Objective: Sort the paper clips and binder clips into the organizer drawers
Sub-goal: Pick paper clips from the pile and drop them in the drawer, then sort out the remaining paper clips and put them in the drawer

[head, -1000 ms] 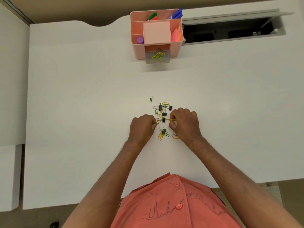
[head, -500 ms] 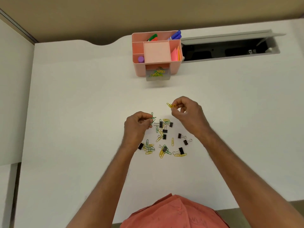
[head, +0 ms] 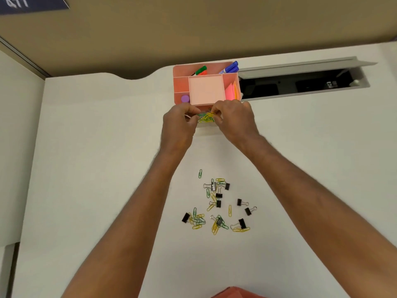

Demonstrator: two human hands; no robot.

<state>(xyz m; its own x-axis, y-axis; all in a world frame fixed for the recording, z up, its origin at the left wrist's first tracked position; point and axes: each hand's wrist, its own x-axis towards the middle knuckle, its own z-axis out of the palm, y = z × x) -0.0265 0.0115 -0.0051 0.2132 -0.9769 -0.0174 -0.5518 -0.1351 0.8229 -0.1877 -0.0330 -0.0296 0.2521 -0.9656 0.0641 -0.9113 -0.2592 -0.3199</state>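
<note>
Yellow paper clips (head: 210, 114) are pinched in the right hand (head: 234, 119), the left hand (head: 178, 123) looks curled on something hidden, both held over the pink organizer's (head: 181, 82) open drawer (head: 206, 121), where a few clips are already piled. Plenty's left: loose paper clips (head: 198, 220) and every black binder clip (head: 242, 223) are scattered on the white desk (head: 107, 168).

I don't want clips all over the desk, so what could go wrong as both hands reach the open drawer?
The clear drawer sticks out of the pink organizer and already looks heaped with paper clips, so new ones may spill over. The left hand or right hand could also nudge the drawer.
</note>
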